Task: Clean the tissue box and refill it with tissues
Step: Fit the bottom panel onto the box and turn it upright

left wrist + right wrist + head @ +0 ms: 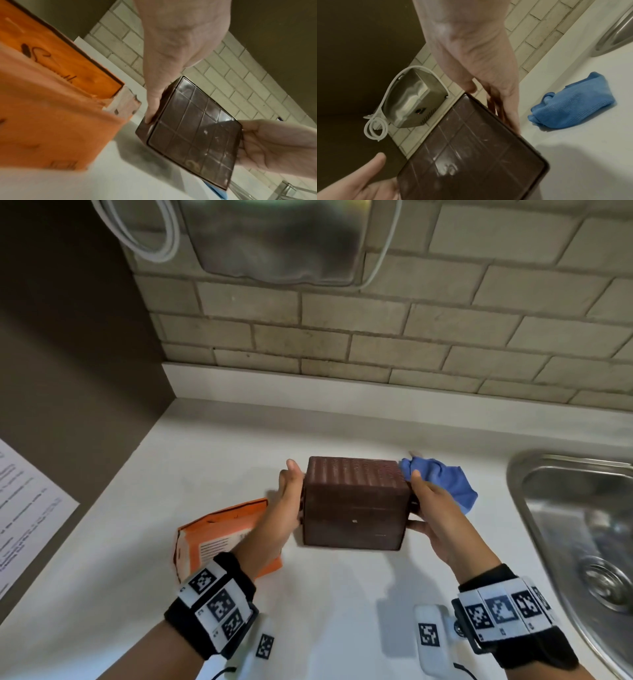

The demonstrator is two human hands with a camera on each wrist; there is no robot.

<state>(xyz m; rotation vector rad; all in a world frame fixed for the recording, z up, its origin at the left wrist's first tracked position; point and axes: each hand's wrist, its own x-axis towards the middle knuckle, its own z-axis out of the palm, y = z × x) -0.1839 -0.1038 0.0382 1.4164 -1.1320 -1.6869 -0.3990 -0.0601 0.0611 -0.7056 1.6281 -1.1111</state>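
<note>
A brown tissue box (356,508) with a ribbed upper face is held above the white counter (212,453), between both hands. My left hand (290,503) grips its left side, thumb up along the edge. My right hand (422,501) grips the right side, thumb on top and fingers below. Both wrist views show the box's gridded underside (193,132) (471,155), smudged with pale marks. An orange tissue pack (219,539) (42,101) lies on the counter just left of my left wrist. A crumpled blue cloth (442,481) (573,108) lies behind my right hand.
A steel sink (575,529) is set into the counter at the right. A metal hand dryer (274,237) (414,97) with a looped white cable hangs on the brick wall. A printed sheet (27,501) is stuck on the dark left wall.
</note>
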